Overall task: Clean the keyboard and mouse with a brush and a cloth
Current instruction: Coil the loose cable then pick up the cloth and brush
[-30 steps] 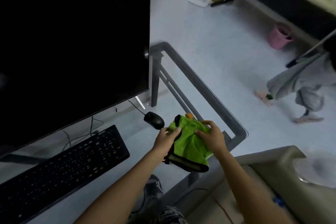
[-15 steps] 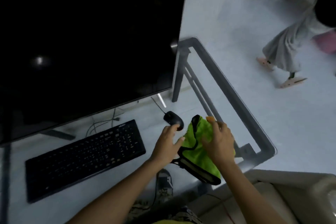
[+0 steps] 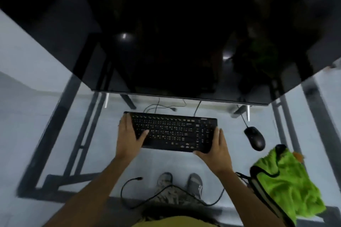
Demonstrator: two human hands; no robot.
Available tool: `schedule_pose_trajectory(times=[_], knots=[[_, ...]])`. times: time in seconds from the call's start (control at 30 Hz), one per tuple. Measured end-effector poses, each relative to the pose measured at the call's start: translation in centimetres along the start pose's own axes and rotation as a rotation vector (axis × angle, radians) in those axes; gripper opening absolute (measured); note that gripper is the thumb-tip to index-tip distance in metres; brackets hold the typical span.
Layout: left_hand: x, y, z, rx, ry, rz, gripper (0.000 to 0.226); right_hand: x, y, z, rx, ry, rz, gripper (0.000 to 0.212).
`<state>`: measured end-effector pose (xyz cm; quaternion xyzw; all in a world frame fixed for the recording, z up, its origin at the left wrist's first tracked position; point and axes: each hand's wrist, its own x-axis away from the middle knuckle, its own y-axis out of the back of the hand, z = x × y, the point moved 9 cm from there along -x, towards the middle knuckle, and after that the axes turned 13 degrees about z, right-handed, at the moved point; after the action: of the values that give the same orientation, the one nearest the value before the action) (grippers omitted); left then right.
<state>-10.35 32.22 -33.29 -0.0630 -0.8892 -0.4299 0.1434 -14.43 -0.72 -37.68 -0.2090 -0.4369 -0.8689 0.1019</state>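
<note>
A black keyboard (image 3: 173, 131) lies on the glass desk (image 3: 36, 120) in front of the monitor. My left hand (image 3: 129, 134) grips its left end, thumb across the keys. My right hand (image 3: 215, 150) grips its right end, thumb under the front corner. A black wired mouse (image 3: 255, 138) sits to the right of the keyboard. A fuzzy green cloth (image 3: 284, 180) with a dark trim lies at the desk's right front, with a small orange piece (image 3: 298, 155) showing at its far edge. No brush is clearly visible.
A large dark monitor (image 3: 175, 33) fills the upper view and overhangs the desk. Loose cables (image 3: 160, 107) run behind the keyboard, and another cable (image 3: 127, 186) loops near the desk's front edge. My shoes (image 3: 180, 182) show through the glass.
Both hands let go of the green cloth, now lying at the right, and moved left to take hold of the keyboard's two ends. My view swung left to face the monitor squarely.
</note>
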Motion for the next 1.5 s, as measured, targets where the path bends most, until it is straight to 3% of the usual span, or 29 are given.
schedule_pose_trajectory(times=[0.07, 0.13, 0.2, 0.47, 0.9, 1.17, 1.23, 1.33, 1.5], knots=[[0.4, -0.8, 2.6, -0.034, 0.097, 0.065, 0.117, 1.4, 0.5, -1.7, 0.041, -0.006, -0.062, 0.124], [-0.4, 2.0, 14.6, -0.005, 0.223, 0.2, 0.128, -1.1, -5.9, 5.0, 0.137, -0.012, -0.073, 0.121], [0.5, 0.5, 14.9, 0.044, 0.172, 0.237, 0.123, 0.0, -5.0, 4.4, 0.21, -0.056, -0.153, 0.12], [-0.7, 4.0, 13.4, 0.174, 0.031, 0.013, 0.088, -2.8, -4.3, 5.3, 0.24, -0.038, -0.127, 0.106], [-10.3, 6.0, 13.4, 0.138, 0.092, 0.038, 0.092, -11.4, -1.0, 8.8, 0.199, -0.008, -0.179, 0.098], [-10.8, 5.7, 13.5, 0.106, 0.102, 0.054, 0.095, -11.5, -1.1, 8.8, 0.113, -0.006, -0.18, 0.099], [-9.5, 5.4, 12.1, 0.079, 0.114, -0.021, 0.097, -11.0, -0.5, 8.5, 0.106, -0.015, -0.188, 0.101], [-6.7, 3.0, 6.9, 0.085, -0.021, -0.128, 0.088, -8.3, 1.6, 6.6, 0.066, -0.059, -0.29, 0.087], [-4.0, -9.1, -4.4, -0.226, -0.511, 0.192, 0.063, -3.2, 5.1, 1.2, 0.13, -0.047, -0.496, 0.053]])
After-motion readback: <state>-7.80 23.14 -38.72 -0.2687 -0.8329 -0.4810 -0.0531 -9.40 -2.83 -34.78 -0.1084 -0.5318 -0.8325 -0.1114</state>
